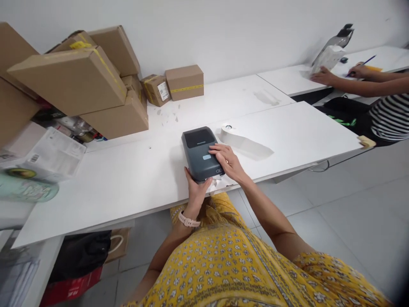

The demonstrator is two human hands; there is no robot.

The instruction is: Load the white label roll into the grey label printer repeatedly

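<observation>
A dark grey label printer [197, 165] sits near the front edge of the white table, turned slightly askew. My left hand [196, 189] grips its front left corner, thumb at the front and fingers along the side. Over the right side of the printer's top lies my right hand [230, 163], its fingers bent across the edge and closed on the casing. Crumpled white paper [217, 182] pokes out by the printer's front, partly hidden. Just behind my right hand, a white paper roll [227, 133] has a loose strip [252, 147] trailing to the right.
Cardboard boxes [73, 81] are stacked at the left, and two smaller ones, including a taped box [185, 83], stand by the wall. A green bottle [32, 186] lies at far left. On the right, another person's arm [354, 87] rests at an adjoining table.
</observation>
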